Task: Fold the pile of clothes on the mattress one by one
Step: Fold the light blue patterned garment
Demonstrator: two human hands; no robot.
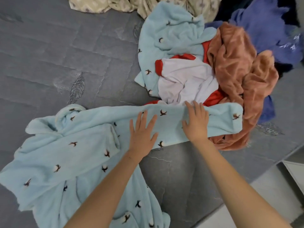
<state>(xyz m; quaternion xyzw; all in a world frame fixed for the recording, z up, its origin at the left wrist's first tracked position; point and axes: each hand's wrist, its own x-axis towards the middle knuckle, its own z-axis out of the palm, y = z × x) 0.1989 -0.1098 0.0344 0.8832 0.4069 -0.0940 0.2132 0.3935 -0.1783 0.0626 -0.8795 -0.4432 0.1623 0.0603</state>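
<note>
Two bare forearms reach in from the near edge, and both hands lie flat on the work. Noted: the left hand point(143, 129) is palm down with fingers straight and spread wide, holding nothing. The right hand point(195, 122) is also palm down with straight fingers, gripping nothing. Both press on the outstretched sleeve point(222, 119) of a pale blue fleece top printed with small brown-and-white cotton bolls point(65, 153). Its body spreads out to the left of the left hand and back toward the person, on the grey quilted mattress point(49, 55). The cuff end runs on past the right hand and lies over the near edge of the pile.

The pile sits beyond and to the right of the right hand:
- a white garment with red trim point(184, 76), just past the fingertips
- a rust-brown plush garment point(238, 71)
- a second pale blue fleece piece in the same print point(172, 30)
- a purple-blue garment point(266, 18), farthest off

A beige patterned cloth point(102, 4) lies far beyond the left hand.

The step in hand, by my judgement, is smoothing the sleeve before folding it over the body. To do it well, sweep the palms outward toward the cuff to clear wrinkles. Draw the cuff off the pile so no other garment drags along, then fold at the shoulder with edges square.

Writing: white marks show on the purple-blue garment, too blurred to read. No brand or label is seen.
</note>
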